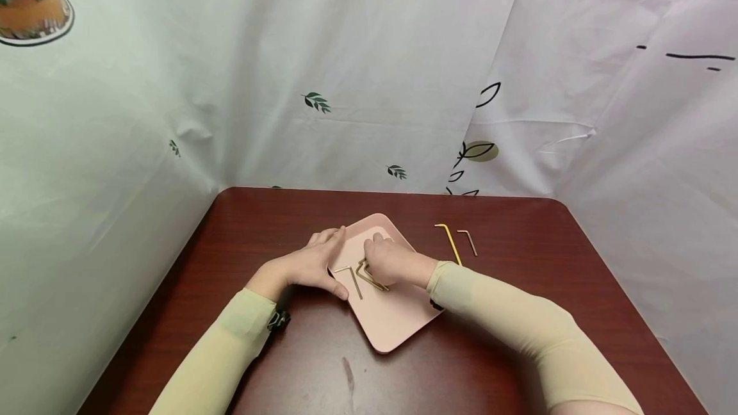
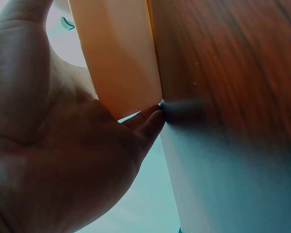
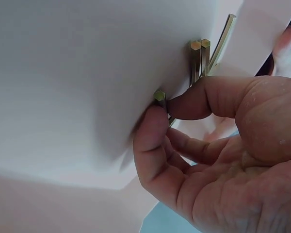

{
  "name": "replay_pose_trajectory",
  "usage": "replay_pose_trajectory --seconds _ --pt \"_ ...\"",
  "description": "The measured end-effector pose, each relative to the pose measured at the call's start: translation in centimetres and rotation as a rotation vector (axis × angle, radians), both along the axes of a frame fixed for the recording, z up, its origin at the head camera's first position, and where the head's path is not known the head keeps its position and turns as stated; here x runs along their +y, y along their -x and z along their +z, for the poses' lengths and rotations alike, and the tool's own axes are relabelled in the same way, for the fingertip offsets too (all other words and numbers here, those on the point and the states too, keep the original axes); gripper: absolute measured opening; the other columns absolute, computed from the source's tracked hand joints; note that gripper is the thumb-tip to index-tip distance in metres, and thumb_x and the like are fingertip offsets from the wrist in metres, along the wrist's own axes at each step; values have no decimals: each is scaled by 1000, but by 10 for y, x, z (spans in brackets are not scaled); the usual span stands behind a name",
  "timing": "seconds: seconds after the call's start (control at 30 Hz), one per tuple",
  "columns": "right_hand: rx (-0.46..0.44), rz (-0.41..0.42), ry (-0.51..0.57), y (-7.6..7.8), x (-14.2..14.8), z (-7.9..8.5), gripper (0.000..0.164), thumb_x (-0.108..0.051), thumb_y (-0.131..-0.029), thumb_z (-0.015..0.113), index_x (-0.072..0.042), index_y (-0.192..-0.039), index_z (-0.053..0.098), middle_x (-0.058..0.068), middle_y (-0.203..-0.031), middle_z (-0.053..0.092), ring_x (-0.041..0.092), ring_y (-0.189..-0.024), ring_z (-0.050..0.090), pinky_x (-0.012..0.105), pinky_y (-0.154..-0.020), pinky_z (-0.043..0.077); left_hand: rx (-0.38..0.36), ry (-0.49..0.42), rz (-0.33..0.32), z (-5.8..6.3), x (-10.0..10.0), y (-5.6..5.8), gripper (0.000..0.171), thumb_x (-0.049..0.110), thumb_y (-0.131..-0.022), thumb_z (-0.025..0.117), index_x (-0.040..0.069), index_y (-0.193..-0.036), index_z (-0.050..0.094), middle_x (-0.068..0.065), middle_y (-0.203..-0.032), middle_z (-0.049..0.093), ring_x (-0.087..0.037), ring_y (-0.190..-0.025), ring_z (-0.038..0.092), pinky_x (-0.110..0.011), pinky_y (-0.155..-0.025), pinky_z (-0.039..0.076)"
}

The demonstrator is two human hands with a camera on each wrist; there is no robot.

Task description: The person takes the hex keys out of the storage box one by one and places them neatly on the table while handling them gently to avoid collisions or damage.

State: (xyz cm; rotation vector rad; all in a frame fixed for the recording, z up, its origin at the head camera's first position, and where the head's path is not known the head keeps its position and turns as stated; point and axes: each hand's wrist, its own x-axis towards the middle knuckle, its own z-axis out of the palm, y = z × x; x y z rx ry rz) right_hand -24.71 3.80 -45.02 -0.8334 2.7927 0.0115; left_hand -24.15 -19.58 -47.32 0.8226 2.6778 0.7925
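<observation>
A pink tray (image 1: 398,328) lies askew on the table. My left hand (image 1: 311,268) holds its left corner, with the thumb on the near side and the fingers along the far side. In the left wrist view fingertips (image 2: 153,121) touch the tray's edge (image 2: 119,53). My right hand (image 1: 392,261) is over the tray. Its thumb and forefinger pinch a brass-coloured hex key (image 3: 159,95), whose lower part is hidden by the fingers. Beside them lie more hex keys (image 3: 195,56) in the tray, and a separate L-shaped hex key (image 1: 355,284) lies nearer the left hand.
A yellow hex key (image 1: 451,242) and a smaller hex key (image 1: 469,242) lie on the dark red wooden table (image 1: 277,216), right of the tray. White patterned cloth (image 1: 369,82) hangs behind the table and along its sides.
</observation>
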Motion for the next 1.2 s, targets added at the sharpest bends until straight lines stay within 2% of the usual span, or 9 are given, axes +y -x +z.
replay_pose_trajectory --seconds 0.17,0.4,0.63,1.0,1.2 --pt "-6 -21 -17 0 -2 0 30 -16 -101 74 2 -121 61 14 -106 55 24 -89 58 37 -79 55 0 -2 0 1 -1 0 160 66 -67 102 -4 -176 9 -24 -176 24 -45 -161 24 -61 -127 32" --pt "7 -11 -17 0 -3 -1 32 -17 -102 74 4 -122 61 14 -102 54 22 -82 57 35 -73 54 -7 -1 0 3 0 -1 159 65 -68 102 -4 -176 9 -24 -176 25 -45 -161 24 -61 -127 32" --pt "25 10 8 -1 -1 -6 28 -13 -101 73 3 -120 59 12 -98 54 21 -81 56 35 -73 54 -8 -1 2 2 0 -1 159 66 -68 102 -3 -177 9 -24 -177 24 -45 -162 23 -60 -128 32" --pt "-3 -1 60 2 2 -12 22 -13 -105 66 3 -120 58 12 -96 54 21 -74 57 35 -69 54 -14 3 2 3 0 -3 159 66 -68 101 -2 -177 8 -24 -177 23 -43 -162 22 -60 -128 31" --pt "19 14 69 2 3 -11 24 -14 -103 69 1 -117 57 12 -96 54 21 -74 57 36 -68 53 -12 9 4 3 0 -2 159 66 -69 101 -3 -177 7 -24 -177 23 -44 -162 22 -60 -127 32"
